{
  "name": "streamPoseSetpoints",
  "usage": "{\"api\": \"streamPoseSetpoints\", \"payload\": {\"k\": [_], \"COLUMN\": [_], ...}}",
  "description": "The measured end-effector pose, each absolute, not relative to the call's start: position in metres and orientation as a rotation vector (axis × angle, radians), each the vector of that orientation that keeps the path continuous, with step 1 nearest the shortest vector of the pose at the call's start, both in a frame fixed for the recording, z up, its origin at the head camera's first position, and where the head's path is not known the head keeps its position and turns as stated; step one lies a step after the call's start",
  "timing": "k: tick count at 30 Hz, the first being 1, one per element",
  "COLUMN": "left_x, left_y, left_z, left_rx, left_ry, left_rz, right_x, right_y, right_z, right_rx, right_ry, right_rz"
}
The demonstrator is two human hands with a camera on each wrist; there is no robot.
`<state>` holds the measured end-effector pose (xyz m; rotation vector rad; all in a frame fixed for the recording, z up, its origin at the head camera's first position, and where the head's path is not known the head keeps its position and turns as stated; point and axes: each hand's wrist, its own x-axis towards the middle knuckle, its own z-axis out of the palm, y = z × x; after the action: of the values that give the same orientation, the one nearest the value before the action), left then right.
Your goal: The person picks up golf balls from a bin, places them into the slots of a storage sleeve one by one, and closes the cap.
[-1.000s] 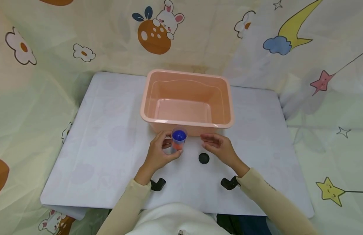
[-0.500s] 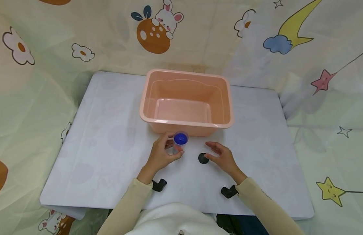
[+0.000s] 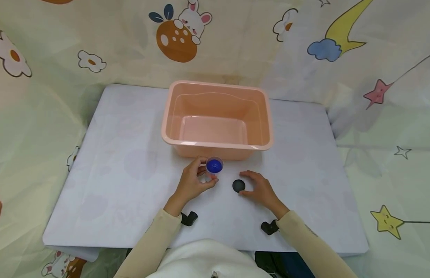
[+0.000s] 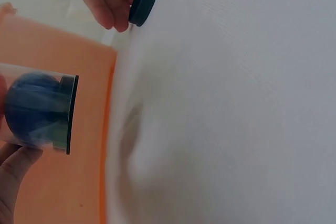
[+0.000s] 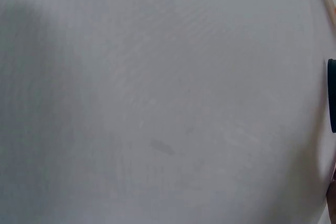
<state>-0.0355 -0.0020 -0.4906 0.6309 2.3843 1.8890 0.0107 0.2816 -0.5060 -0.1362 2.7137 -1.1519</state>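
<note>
My left hand [image 3: 192, 179] holds a clear plastic tube [image 4: 50, 72] upright in front of the basin, thumb and fingers around its sides. A blue ball [image 3: 214, 166] shows in its top in the head view. The left wrist view shows another blue ball [image 4: 34, 108] by a dark green cap [image 4: 65, 114] at the tube's lower end, with something reddish above. A round dark lid [image 3: 238, 186] lies on the table. My right hand [image 3: 261, 188] is right beside this lid, its thumb and fingers spread at the lid's edge.
A peach plastic basin [image 3: 218, 146] stands on the white-covered table [image 3: 124, 173] beyond my hands. Dark wrist pieces [image 3: 189, 219] are at both cuffs. A patterned cloth [image 3: 34, 135] hangs around the table's back and sides.
My right hand has come down and toward me to the lid, its thumb and fingers parting around the edge. The tube in my left hand has lowered slightly toward me.
</note>
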Motion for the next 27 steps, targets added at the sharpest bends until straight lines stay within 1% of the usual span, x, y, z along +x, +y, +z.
{"api": "streamPoseSetpoints", "payload": {"k": [5, 27], "left_x": [-0.036, -0.04], "left_y": [0.0, 0.007], "left_z": [-0.492, -0.503], "left_rx": [0.619, 0.6], "left_ry": [2.363, 2.375], "left_rz": [1.873, 1.855], "right_x": [0.011, 0.012], "right_y": [0.277, 0.272], "right_z": [-0.506, -0.501], "right_rx": [-0.138, -0.177], "right_ry": [2.738, 2.775], "right_rz": [-1.064, -1.031]}}
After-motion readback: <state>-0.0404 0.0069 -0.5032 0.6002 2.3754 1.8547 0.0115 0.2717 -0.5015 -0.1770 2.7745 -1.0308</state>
